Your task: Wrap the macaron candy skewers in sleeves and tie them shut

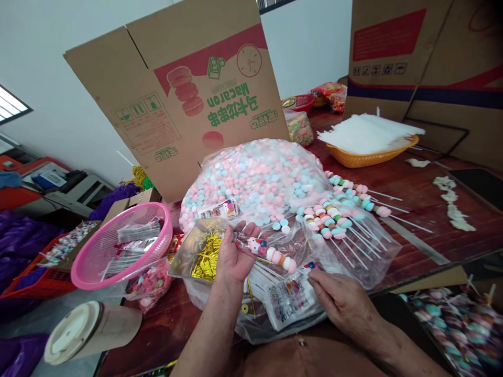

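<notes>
My left hand (234,255) is raised palm up, fingers curled around a marshmallow skewer (275,255) with pink and white pieces that sticks out to the right. My right hand (340,300) rests lower right, fingers pressed on a stack of clear printed wrapper bags (288,298). Behind them lies a big clear bag of pink and blue marshmallows (257,178). Several finished skewers (346,212) lie on plastic to the right. A bag of gold twist ties (204,251) sits just left of my left hand.
A pink basket (94,264) with packets stands at left, a paper cup (88,330) on its side below it. An open cardboard box (184,89) stands behind. An orange tray (369,157) with white sheets is at back right. Wrapped skewers (459,324) fill a box at lower right.
</notes>
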Available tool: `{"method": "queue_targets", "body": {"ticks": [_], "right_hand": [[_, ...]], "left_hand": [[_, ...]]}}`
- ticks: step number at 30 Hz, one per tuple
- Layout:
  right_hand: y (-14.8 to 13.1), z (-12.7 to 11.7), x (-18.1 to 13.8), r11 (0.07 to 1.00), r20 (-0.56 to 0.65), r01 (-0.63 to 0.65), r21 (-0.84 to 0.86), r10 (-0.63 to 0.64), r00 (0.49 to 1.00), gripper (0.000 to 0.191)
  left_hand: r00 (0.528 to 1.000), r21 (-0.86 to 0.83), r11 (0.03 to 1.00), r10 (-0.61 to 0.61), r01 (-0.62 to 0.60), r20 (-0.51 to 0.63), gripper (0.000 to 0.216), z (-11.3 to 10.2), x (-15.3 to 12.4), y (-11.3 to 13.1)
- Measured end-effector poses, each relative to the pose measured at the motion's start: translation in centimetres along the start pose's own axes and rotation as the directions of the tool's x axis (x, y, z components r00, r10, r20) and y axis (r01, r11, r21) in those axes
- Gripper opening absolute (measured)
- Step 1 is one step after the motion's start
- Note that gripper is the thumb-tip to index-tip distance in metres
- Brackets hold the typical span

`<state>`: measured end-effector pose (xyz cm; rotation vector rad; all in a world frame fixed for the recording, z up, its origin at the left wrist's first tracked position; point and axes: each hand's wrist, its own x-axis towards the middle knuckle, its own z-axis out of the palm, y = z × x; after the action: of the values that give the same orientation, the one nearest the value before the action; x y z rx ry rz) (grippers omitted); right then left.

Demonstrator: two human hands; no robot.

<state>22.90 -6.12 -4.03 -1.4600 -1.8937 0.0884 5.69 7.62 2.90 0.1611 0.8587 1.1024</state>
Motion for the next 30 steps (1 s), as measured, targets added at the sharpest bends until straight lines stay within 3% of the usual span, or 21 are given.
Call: {"method": "queue_targets", "body": {"ticks": [7,13,18,24,26,30], "right_hand": [[1.5,-1.4,0.3,0.994,-0.016,0.111,-0.023,-0.112,0.994,0.022],[0.6,-1.2,0.8,0.989,-0.124,0.1,-0.107,-0.113,0.986,0.021],[0.0,-0.7,0.3,0.985,-0.042,0.158,0.067,-0.156,0.987,0.022],[0.3,-1.1,0.4,0.967,-0.005,0.019,0.253,-0.018,1.0,0.02],[0.7,-1.3,0.6,0.977,-0.007,0.003,0.211,-0.002,1.0,0.02],[1.6,-1.3,0.5,0.996,-0.052,0.086,0.005,-0.086,0.995,0.021]], "left_hand": [[0.985,0.232,0.958,-0.175,0.169,0.005,0.038,-0.4,-0.1,0.7],[0.993,0.157,0.981,-0.112,0.116,-0.035,0.038,0.6,-0.4,-0.2],[0.989,0.187,0.971,-0.137,0.146,-0.06,0.036,0.7,0.0,0.0],[0.978,0.188,0.96,-0.206,0.209,-0.032,0.031,0.7,0.0,0.2],[0.978,0.185,0.961,-0.204,0.207,-0.034,0.03,0.9,-0.4,0.6],[0.974,0.191,0.956,-0.215,0.224,-0.066,0.028,1.2,-1.2,0.9]]}}
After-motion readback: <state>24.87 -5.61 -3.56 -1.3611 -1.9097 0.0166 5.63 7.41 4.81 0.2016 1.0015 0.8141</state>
